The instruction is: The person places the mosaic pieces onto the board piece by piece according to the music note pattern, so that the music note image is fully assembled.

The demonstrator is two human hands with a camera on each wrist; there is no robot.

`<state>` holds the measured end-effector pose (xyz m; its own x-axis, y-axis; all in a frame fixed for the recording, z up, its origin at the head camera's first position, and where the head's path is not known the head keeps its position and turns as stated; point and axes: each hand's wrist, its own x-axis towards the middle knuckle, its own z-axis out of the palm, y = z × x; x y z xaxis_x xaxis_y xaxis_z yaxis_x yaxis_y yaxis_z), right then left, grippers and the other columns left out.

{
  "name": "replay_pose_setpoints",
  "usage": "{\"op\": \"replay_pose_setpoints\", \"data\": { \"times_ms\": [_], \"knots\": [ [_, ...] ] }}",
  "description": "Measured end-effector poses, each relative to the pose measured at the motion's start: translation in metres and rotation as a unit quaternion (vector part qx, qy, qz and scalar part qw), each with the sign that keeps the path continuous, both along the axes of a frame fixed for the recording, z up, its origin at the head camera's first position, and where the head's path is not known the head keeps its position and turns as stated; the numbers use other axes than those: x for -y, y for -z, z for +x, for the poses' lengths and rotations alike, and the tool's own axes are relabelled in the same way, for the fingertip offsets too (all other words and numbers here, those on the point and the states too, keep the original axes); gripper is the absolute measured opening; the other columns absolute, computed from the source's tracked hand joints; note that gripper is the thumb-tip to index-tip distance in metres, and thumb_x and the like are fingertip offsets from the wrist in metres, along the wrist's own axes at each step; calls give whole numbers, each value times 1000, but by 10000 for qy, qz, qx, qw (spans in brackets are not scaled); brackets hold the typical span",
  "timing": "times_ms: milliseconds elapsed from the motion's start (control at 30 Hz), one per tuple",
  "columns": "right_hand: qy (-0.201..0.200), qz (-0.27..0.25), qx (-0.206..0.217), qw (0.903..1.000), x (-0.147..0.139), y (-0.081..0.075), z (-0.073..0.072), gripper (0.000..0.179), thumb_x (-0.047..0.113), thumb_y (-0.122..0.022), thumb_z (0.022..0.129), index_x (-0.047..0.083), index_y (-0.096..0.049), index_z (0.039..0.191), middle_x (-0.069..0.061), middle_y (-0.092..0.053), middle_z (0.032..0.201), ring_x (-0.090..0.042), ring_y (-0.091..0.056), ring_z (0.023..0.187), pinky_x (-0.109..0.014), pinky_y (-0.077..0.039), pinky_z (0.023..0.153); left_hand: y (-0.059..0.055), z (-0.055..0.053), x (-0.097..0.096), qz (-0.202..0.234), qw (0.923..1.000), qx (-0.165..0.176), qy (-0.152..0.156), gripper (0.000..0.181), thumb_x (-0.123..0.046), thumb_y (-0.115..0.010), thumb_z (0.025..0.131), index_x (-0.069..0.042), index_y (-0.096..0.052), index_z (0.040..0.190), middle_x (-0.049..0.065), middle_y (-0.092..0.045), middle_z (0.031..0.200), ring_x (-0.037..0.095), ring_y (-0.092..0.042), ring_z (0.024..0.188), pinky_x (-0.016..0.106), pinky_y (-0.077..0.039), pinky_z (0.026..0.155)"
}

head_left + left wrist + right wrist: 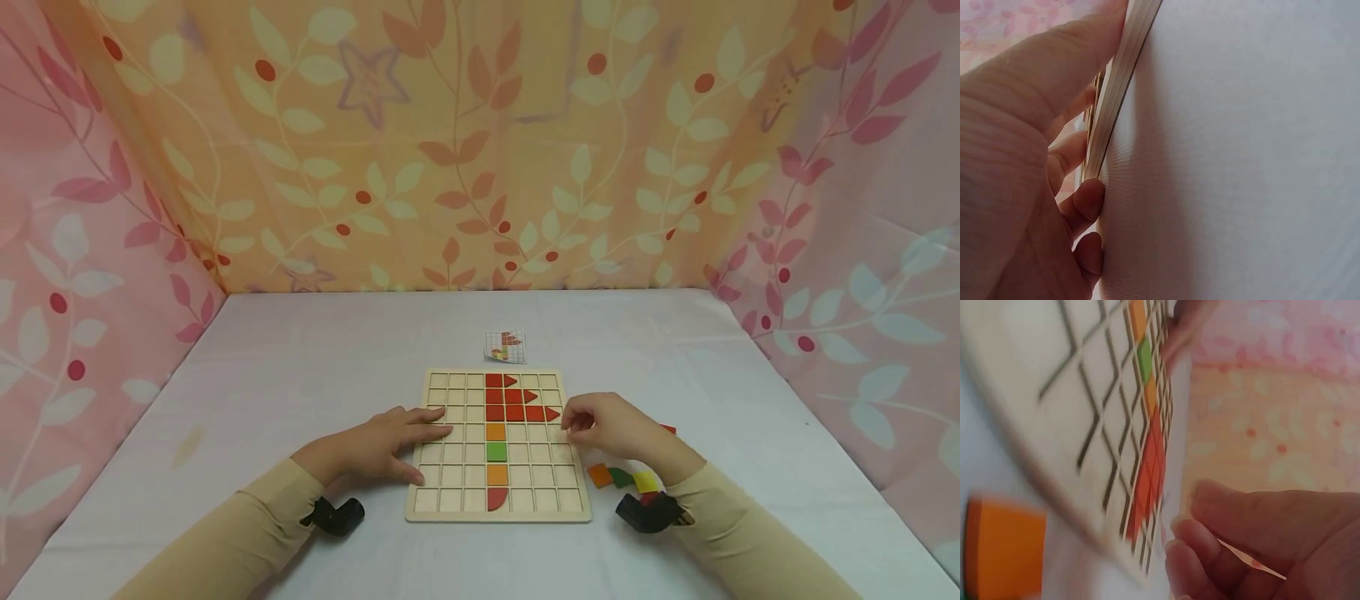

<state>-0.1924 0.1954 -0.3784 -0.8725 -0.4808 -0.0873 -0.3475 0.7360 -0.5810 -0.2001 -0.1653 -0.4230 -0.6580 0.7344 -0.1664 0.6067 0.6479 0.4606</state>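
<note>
A wooden grid board [498, 517] lies on the table. Near its middle runs a column of colored pieces: three red rows ending in triangles, an orange square [496, 432], a green square [497, 452], another orange square [497, 475] and a red quarter-circle piece [497, 499]. My left hand [375, 443] rests on the board's left edge, fingers extended over the cells and thumb at the lower side. Over the right edge, beside the tip of the longest red row, is my right hand [609, 423]. Its fingers are loosely bent toward the thumb, with no piece showing between them.
Right of the board lie loose pieces: an orange square [600, 476], a green piece [621, 477], a yellow piece [646, 481] and red ones, partly hidden by the right wrist. A small printed pattern card [505, 345] sits behind the board. Patterned curtains enclose the table.
</note>
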Motion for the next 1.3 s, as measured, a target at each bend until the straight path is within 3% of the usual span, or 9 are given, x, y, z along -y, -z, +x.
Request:
{"op": "replay_pose_setpoints", "data": {
  "times_ms": [200, 433, 633, 833, 1300],
  "knots": [
    [706, 264, 113, 9971, -40, 1, -12, 7, 4, -67, 80, 9, -63, 83, 2, -55, 73, -15, -48, 72, -29, -41, 66, 2, -1, 1, 18, 10000, 36, -22, 78, -56, -64, 74, -35, -32, 142, -5, -19, 151, 32, -20, 133, 56, -16, 103],
    [1427, 299, 709, 9868, -79, 4, -15, 8, 8, -66, 81, 9, -63, 89, -4, -55, 77, -19, -49, 65, -31, -44, 53, 3, -1, 1, 68, 10000, -3, 33, 78, -57, -63, 74, -33, -33, 142, -4, -20, 151, 32, -21, 133, 55, -16, 103],
    [1487, 373, 713, 9856, -105, 8, -13, 9, 6, -66, 80, 7, -64, 89, -3, -57, 75, -19, -53, 68, -32, -44, 59, 3, -1, 0, 24, 10000, -45, 59, 77, -57, -62, 75, -33, -33, 142, -5, -20, 151, 31, -21, 133, 55, -16, 104],
    [1470, 885, 464, 9841, -123, 14, -10, 14, 7, -71, 75, 11, -65, 88, -1, -57, 81, -21, -48, 76, -32, -42, 64, 2, -1, 0, -3, 10000, -44, 49, 78, -57, -62, 75, -33, -32, 142, -5, -19, 151, 32, -20, 134, 55, -15, 104],
    [1460, 951, 317, 9842, -124, 26, -12, 20, 16, -76, 72, 11, -59, 82, -2, -52, 76, -20, -46, 75, -33, -40, 65, 1, 0, 0, 8, 10000, -42, 71, 77, -56, -62, 75, -31, -33, 142, -3, -20, 151, 32, -20, 133, 55, -15, 104]
  ]
}}
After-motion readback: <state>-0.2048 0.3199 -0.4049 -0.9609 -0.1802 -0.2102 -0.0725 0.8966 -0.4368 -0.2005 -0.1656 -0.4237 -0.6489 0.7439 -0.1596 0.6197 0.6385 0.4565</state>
